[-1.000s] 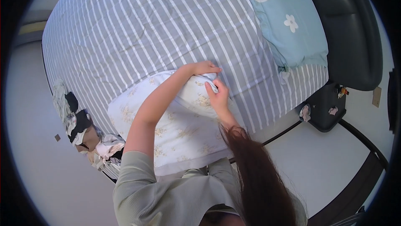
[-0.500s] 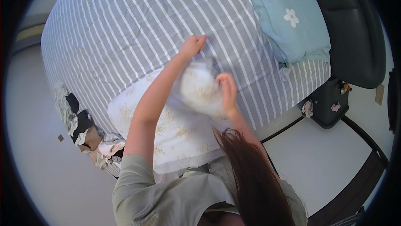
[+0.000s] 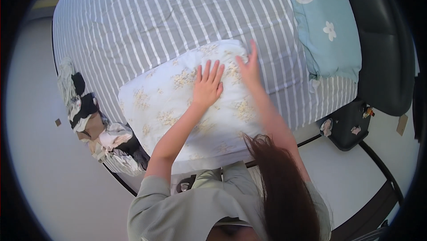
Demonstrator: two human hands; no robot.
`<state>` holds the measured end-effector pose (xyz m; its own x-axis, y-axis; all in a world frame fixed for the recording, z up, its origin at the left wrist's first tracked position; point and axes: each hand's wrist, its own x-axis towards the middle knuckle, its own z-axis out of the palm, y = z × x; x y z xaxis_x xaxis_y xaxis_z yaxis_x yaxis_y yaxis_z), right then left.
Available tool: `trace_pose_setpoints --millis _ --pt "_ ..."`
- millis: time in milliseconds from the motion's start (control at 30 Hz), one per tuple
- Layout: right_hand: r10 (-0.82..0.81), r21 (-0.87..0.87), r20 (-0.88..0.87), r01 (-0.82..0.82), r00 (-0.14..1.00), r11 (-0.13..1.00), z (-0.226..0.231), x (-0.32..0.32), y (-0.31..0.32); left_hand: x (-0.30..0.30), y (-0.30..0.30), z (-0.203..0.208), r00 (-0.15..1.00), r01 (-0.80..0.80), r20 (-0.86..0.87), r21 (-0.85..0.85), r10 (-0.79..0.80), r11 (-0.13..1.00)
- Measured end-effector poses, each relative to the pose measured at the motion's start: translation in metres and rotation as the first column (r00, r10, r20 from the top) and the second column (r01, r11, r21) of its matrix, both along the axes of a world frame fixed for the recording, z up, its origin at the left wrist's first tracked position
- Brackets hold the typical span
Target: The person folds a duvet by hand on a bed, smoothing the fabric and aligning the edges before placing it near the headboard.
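Observation:
A white piece of bedding with beige flower sprays (image 3: 171, 121) lies spread fairly flat on the near edge of the bed, roughly rectangular, with a plain pale border along its near side. My left hand (image 3: 207, 85) rests palm down on it, fingers spread. At its far right edge is my right hand (image 3: 250, 68), slightly blurred, with thumb and fingers apart and nothing seen between them. Whether the right hand touches the cloth I cannot tell.
Grey and white striped sheeting (image 3: 178, 14) covers the bed. A teal pillow (image 3: 331, 52) with white flowers lies at the right, against a black headboard (image 3: 384, 58). Rumpled clothes (image 3: 111, 134) are heaped on the left near edge. A dark bedside table (image 3: 349, 134) holds small things.
The far right part of the bedding, bunched and blurred between my hands before, now lies flat. My left hand has come nearer and opened onto the cloth; the right hand has moved slightly farther out.

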<state>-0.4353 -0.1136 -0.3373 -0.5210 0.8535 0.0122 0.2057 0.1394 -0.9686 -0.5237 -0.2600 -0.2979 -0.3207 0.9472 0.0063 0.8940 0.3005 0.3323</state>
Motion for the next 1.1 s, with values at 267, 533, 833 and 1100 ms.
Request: trace_pose_setpoints --millis 267,533,833,1100 --pt "-0.042 -0.204 -0.088 0.023 0.995 0.979 0.044 -0.015 0.056 -0.014 -0.073 0.004 0.981 -0.192 -0.065 -0.144 0.184 0.971" --pt "0.452 0.423 0.688 -0.819 0.569 0.387 0.044 -0.029 -0.061 -0.085 -0.193 -0.002 0.782 -0.571 -0.337 -0.051 0.524 0.819" --pt "0.012 0.451 0.764 -0.548 0.645 0.704 0.027 0.013 -0.044 -0.127 -0.278 -0.028 0.520 -0.834 0.120 -0.142 0.846 0.533" --pt "0.399 -0.641 0.402 -0.059 0.824 0.765 0.009 0.140 -0.048 -0.083 -0.344 -0.014 -0.188 -0.680 0.749 -0.566 0.636 0.466"
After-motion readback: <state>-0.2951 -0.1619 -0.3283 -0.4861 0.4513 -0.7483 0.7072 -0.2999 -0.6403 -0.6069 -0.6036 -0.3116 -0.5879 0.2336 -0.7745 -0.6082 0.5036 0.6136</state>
